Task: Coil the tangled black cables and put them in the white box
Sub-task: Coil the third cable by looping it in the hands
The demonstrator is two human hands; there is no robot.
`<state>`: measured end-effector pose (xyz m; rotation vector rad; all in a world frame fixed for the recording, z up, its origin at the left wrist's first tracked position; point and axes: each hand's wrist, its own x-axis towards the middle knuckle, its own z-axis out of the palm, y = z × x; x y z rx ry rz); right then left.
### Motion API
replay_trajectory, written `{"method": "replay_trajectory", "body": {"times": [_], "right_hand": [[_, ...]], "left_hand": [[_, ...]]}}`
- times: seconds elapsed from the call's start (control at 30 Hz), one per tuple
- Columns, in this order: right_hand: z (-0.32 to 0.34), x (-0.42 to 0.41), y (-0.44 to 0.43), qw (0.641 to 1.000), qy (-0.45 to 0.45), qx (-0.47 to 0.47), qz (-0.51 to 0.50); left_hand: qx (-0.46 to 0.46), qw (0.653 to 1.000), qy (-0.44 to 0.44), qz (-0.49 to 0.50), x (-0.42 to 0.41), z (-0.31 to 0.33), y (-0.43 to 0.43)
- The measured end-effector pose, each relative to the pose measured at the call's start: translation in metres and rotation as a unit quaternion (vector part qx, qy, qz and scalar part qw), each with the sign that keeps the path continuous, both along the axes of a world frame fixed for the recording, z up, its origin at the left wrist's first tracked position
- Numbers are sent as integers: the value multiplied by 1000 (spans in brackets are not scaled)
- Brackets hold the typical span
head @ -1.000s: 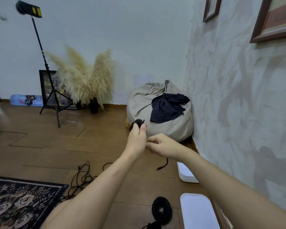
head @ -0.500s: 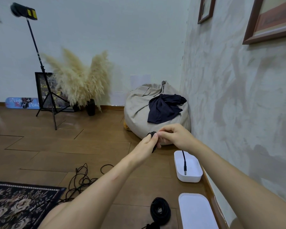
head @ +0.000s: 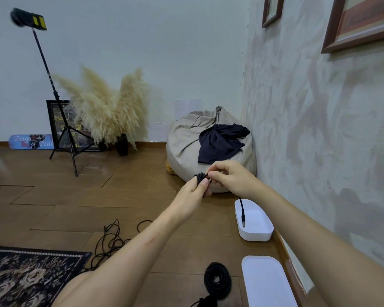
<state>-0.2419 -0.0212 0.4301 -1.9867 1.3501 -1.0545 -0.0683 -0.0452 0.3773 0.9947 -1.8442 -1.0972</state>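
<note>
A brown wood-plank floor point(head: 124, 196) meets a pale plain wall at the back and a rough plastered wall on the right, where two wooden picture frames point(head: 359, 21) hang. Against the back wall stand a black tripod stand point(head: 63, 131), a bunch of cream pampas grass point(head: 106, 111) in dark vases and a framed picture point(head: 54, 120) leaning on the floor. A beige beanbag point(head: 186, 147) with a dark blue cloth point(head: 220, 142) thrown over it fills the corner. A dark floral rug point(head: 31, 275) lies at the lower left. Both bare arms reach forward over the floor. The left grip point(head: 193, 191) has its fingers and thumb curled round a small cable bundle point(head: 201, 176) of black loops. The right grip point(head: 233, 180) meets it from the right, fingertips pinched on the same bundle. From under the right grip a loose cable end point(head: 242, 209) hangs straight down, its plug showing against the inside of the open white box point(head: 255, 236); whether the plug touches the box I cannot tell. The box sits on the floor by the right wall's skirting, just beside the beanbag. Nearer the camera lies a flat white piece point(head: 266, 282) of the same rounded shape. Just left of it rests a finished black coil point(head: 217, 280). Tangled black cables point(head: 111, 238) sprawl on the floor between the rug and the left forearm.
</note>
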Motion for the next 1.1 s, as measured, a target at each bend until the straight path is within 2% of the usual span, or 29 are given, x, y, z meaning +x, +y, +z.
{"method": "replay_trajectory", "body": {"times": [0.13,0.3,0.43,0.87,1.1], "right_hand": [[-4,-6,-2,998,16,-16,-50],[-8,-8,-3,999,24,-17,-45],[-10,-9,-6,999,4,-9,-45],[-12,-6,-5,996,-27,-11,-89],[-14,-1,-1,996,22,-3,-82]], "left_hand": [[14,1000,9,4,-1,-6,-2],[-9,1000,2,30,-3,-3,5],[-25,998,3,56,-2,4,9],[-51,997,-7,51,-1,9,15],[-66,994,-25,79,0,8,13]]}}
